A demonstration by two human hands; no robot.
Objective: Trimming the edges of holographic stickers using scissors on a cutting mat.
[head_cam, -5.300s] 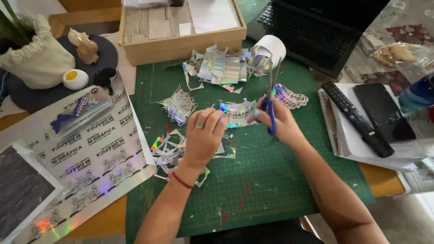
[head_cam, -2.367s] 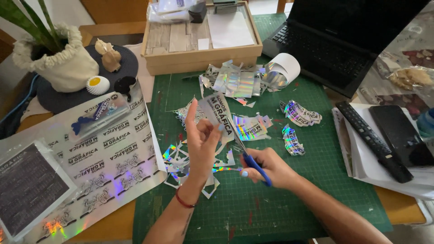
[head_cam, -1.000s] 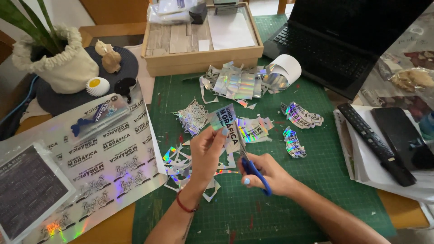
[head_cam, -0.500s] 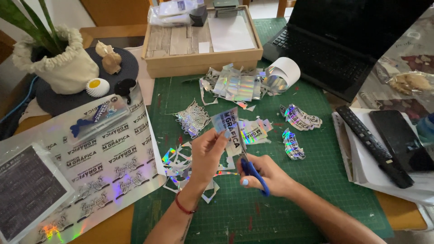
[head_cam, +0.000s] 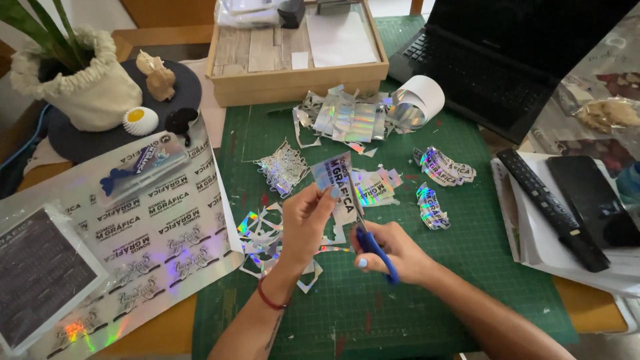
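Note:
My left hand (head_cam: 305, 223) pinches a shiny holographic sticker piece (head_cam: 333, 175) with dark printed lettering and holds it up over the green cutting mat (head_cam: 467, 287). My right hand (head_cam: 395, 252) grips blue-handled scissors (head_cam: 371, 244), whose blades reach up into the right edge of that piece. Holographic offcuts (head_cam: 263, 237) lie on the mat under and left of my hands. Cut stickers sit in small piles (head_cam: 442, 167) to the right and behind the hands.
A large holographic sticker sheet (head_cam: 143, 227) lies left of the mat. A wooden tray (head_cam: 300, 77) and a roll of foil (head_cam: 419, 101) stand behind, a laptop (head_cam: 507, 60) at back right. A remote (head_cam: 550, 207) and phone lie right; a potted plant (head_cam: 87, 87) back left.
Over the last seconds my left hand lifted and turned the sticker piece while the scissors came up from the mat to its edge. In the last half second little has moved.

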